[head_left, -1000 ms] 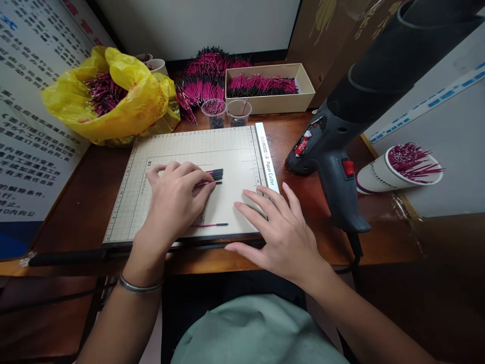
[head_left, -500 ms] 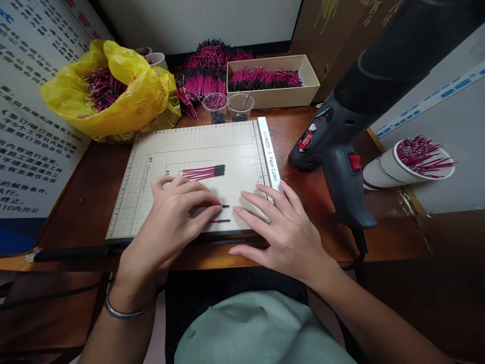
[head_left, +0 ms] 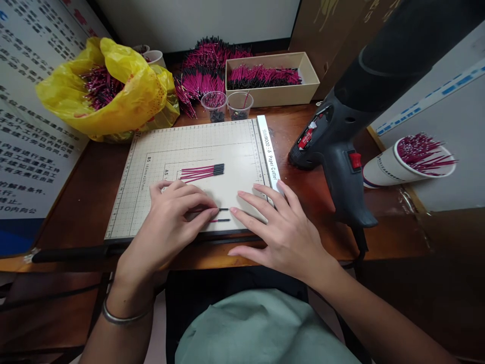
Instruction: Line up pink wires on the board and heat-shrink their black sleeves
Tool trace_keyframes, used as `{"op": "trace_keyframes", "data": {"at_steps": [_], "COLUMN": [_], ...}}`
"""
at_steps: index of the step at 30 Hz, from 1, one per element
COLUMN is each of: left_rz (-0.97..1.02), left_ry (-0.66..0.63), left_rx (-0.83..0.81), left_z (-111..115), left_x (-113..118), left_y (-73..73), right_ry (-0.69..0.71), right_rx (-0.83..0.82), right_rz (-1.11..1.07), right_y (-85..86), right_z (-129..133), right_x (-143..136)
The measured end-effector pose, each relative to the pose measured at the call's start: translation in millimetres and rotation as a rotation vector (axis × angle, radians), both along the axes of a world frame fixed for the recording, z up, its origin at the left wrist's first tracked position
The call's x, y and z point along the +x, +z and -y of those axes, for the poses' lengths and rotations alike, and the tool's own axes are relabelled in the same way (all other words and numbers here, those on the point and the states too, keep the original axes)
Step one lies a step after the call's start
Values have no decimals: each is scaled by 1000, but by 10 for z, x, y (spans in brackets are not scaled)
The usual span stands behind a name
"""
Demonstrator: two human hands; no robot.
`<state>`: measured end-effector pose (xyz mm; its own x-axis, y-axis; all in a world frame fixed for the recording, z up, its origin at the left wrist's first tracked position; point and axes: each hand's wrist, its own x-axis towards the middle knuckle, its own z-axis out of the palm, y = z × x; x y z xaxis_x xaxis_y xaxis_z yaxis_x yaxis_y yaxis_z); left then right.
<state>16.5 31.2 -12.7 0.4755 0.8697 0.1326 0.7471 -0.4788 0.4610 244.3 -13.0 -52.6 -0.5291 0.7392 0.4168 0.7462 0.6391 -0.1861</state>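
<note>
The board lies flat, its 6 o'clock edge close to the near rim of the desk, with open room across its upper half. From its centre, a yellow bag crowds 10 o'clock, two clear cups stand past the 12 o'clock edge, and a heat gun leans in at 3 o'clock. The board is pale and grid-printed, the bag crinkled plastic, the cups thin and round.

The left hand, at 7 o'clock on the board, has thumb and forefinger pinched together on a thin wire; its black end juts out at 3 o'clock. A loose wire lies just below, and the wire bundle at 1 o'clock. The right hand, at 4 o'clock, is spread wide, gripping nothing, its forefinger beside the black end.
</note>
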Motion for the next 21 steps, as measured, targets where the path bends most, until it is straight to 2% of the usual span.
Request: {"op": "trace_keyframes", "data": {"at_steps": [21], "left_rz": [18], "left_ry": [-24], "left_rx": [42], "left_z": [20], "left_x": [-14], "left_y": [-26], "right_ry": [13], "right_rx": [24], "right_rz": [14], "right_y": [4], "right_z": [-10], "right_x": [-11]}}
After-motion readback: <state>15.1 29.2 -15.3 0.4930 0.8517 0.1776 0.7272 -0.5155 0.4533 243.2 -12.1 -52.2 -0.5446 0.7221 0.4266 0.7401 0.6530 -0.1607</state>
